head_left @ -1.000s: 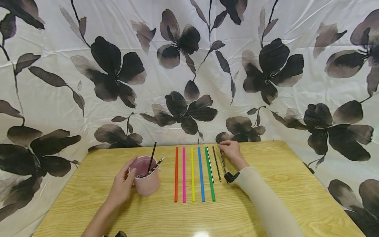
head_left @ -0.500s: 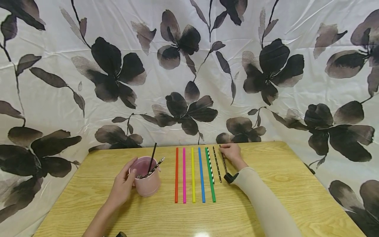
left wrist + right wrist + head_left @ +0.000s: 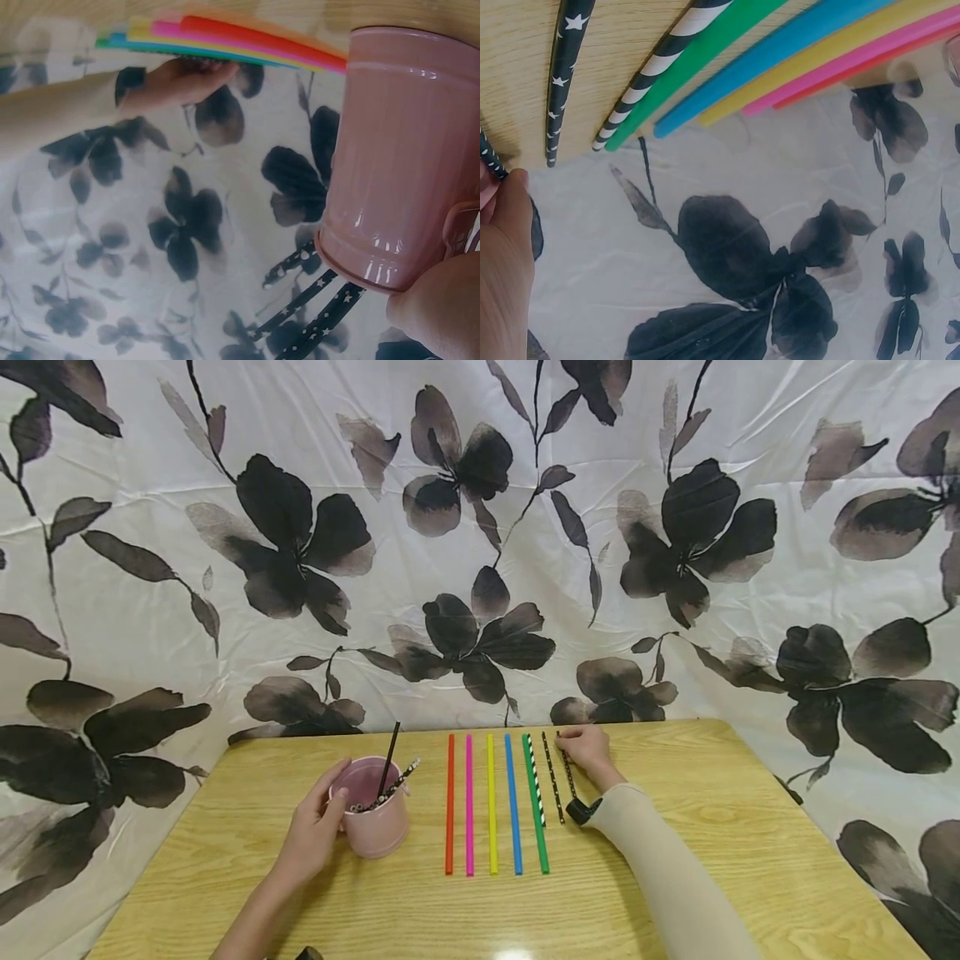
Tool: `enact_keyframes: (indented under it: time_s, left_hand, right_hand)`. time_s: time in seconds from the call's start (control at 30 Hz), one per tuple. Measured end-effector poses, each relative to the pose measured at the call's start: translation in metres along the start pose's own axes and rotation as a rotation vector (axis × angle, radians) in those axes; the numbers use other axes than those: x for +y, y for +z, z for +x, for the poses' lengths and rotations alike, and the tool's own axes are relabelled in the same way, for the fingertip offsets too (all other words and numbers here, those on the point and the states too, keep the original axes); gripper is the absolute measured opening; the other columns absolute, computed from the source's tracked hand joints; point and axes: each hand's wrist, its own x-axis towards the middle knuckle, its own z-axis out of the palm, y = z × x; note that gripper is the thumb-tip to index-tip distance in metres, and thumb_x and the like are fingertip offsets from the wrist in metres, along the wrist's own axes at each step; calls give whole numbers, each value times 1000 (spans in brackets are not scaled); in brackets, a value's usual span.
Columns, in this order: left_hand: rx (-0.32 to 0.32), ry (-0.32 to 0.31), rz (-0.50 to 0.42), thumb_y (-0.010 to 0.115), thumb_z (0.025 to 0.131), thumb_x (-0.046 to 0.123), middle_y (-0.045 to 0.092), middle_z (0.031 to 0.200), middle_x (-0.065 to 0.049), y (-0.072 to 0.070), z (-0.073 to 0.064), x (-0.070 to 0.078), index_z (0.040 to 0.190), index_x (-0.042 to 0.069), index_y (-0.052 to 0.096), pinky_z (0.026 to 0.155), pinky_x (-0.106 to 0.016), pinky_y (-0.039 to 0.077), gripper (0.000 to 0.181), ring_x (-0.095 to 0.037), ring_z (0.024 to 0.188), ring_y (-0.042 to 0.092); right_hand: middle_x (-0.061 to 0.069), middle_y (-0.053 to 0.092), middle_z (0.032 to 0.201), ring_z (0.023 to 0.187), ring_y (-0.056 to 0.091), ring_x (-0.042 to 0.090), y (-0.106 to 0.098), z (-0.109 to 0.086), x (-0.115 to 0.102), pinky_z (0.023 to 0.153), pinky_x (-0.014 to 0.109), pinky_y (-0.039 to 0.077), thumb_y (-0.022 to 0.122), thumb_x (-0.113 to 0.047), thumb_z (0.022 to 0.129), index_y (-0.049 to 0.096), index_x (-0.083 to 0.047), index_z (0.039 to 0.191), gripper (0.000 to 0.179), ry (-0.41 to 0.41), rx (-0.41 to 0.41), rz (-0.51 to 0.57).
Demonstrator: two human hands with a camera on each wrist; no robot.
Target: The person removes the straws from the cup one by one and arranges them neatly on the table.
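My left hand (image 3: 318, 831) holds a pink cup (image 3: 377, 833) by its left side, thumb near the rim. Several black patterned straws (image 3: 322, 322) stick out of the cup's mouth in the left wrist view. At the right end of a row of straws, my right hand (image 3: 587, 748) pinches the far end of a black straw with white dots (image 3: 490, 156). That straw lies along the wooden table, its near end hidden by the wrist. Just left of it is a black straw with white stars (image 3: 561, 79), then a black-and-white striped straw (image 3: 536, 777) against the green straw (image 3: 540, 839).
Blue (image 3: 513, 802), yellow (image 3: 492, 802), pink (image 3: 469, 802) and red (image 3: 450, 802) straws lie parallel between the cup and the striped straw. A floral cloth (image 3: 562, 568) hangs behind the far edge of the wooden table (image 3: 420, 918).
My right hand has shifted the dotted straw slightly right and toward me, beside the starred straw, and is nearly still since. My left hand stays on the cup.
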Motion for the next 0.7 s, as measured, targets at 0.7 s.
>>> enact_keyframes:
  time_s: [0.7]
  left_hand:
    - [-3, -28, 23, 40, 95, 26, 44, 115, -9, 0, 6, -35, 135, 28, 34, 55, -38, 50, 41, -18, 68, 49]
  right_hand:
    - [4, 63, 76, 50, 54, 12, 2, 4, 3, 46, 25, 45, 71, -22, 72, 71, -9, 81, 16, -50, 17, -108]
